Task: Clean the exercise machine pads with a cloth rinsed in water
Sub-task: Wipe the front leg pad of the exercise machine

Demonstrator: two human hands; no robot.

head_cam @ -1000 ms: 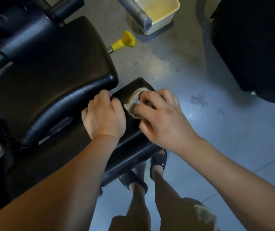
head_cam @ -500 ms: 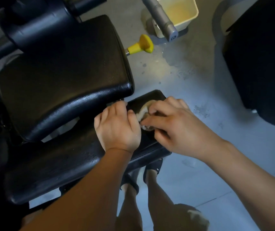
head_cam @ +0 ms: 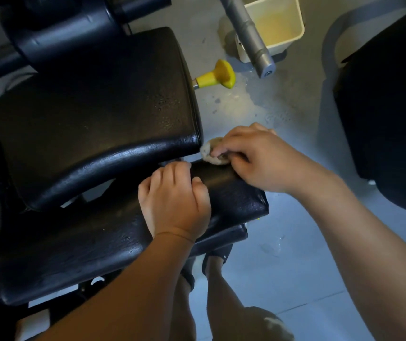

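Observation:
A long black lower pad [head_cam: 78,252] runs across the frame below a larger black seat pad [head_cam: 93,107]. My right hand [head_cam: 258,158] grips a small beige cloth [head_cam: 210,152] and presses it on the far right end of the lower pad, close to the seat pad's corner. My left hand [head_cam: 174,200] rests on the lower pad just left of the cloth, its fingers curled over the pad's far edge. A cream tub [head_cam: 285,25] with yellowish water stands on the floor at the top.
A yellow adjustment knob [head_cam: 218,76] sticks out beside the seat pad. A grey metal tube [head_cam: 248,35] crosses in front of the tub. Wet patches mark the grey floor [head_cam: 295,254]. Another black machine [head_cam: 389,94] fills the right side. My legs and sandals show below.
My right hand has slid the cloth away from me toward the pad's far edge and the seat pad's corner. My left hand kept its place on the lower pad. The view shifted, showing more of the pad.

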